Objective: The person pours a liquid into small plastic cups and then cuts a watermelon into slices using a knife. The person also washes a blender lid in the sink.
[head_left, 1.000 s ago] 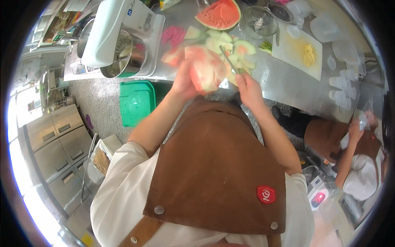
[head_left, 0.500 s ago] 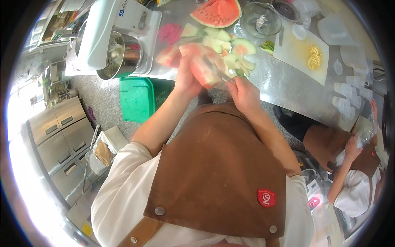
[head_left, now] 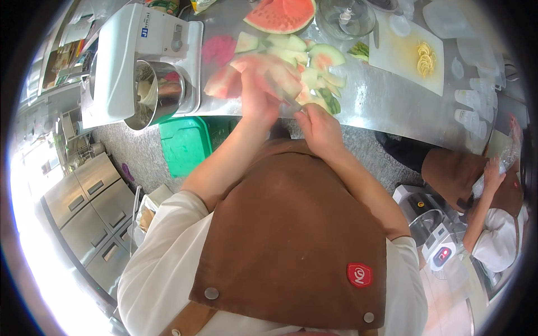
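Note:
My left hand [head_left: 259, 102] is closed around a peeled, pale-red chunk of watermelon [head_left: 272, 70], holding it up at the counter's near edge. In my right hand [head_left: 321, 131] is a knife [head_left: 290, 101], its blade pointing up and left against the chunk. Motion blurs the blade, and my fingers hide most of its handle. Another red watermelon piece [head_left: 220, 84] lies just left of the held chunk. Pale green rind pieces [head_left: 291, 42] are scattered beyond and to the right. Farther back rests a big cut watermelon wedge [head_left: 282, 15] with red flesh up.
A white stand mixer [head_left: 117, 67] with a steel bowl [head_left: 168, 92] stands left; a pink cloth [head_left: 218, 49] lies beside it. Right are a clear processor bowl [head_left: 346, 22], a white cutting board [head_left: 392, 61] with yellow slices and plastic cups [head_left: 468, 117]. A co-worker [head_left: 459, 173] stands at right.
The watermelon chunk has tipped from upright to a flatter angle as my left hand turned. My right hand and the knife have shifted slightly left and down. The whole view has moved a little.

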Available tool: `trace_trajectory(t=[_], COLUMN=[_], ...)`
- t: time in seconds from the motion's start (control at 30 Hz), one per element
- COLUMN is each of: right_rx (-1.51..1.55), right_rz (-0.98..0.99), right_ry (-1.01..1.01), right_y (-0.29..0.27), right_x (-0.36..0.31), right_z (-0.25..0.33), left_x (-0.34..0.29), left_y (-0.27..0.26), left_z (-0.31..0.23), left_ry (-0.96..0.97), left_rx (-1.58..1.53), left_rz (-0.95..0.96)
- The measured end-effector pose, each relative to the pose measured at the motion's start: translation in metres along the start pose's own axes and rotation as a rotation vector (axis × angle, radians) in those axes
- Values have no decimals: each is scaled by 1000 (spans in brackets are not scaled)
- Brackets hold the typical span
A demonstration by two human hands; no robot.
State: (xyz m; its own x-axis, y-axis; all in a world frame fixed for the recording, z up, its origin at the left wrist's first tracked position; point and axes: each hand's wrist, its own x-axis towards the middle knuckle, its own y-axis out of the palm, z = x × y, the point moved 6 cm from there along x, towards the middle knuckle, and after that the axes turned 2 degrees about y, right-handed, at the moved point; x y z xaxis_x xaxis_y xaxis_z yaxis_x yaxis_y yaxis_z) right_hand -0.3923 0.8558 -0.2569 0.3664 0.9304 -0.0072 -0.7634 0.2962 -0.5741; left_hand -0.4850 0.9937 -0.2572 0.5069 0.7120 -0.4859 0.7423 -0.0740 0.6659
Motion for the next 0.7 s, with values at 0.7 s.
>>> trace_trajectory(t=[0.7], right_rx=[-26], right_rz=[1], right_ry=[57], right_y=[18], right_x=[5], right_z=[-11], left_x=[21], left_y=[-18], left_z=[0], left_ry=[-67], left_rx=[49], left_rz=[-28])
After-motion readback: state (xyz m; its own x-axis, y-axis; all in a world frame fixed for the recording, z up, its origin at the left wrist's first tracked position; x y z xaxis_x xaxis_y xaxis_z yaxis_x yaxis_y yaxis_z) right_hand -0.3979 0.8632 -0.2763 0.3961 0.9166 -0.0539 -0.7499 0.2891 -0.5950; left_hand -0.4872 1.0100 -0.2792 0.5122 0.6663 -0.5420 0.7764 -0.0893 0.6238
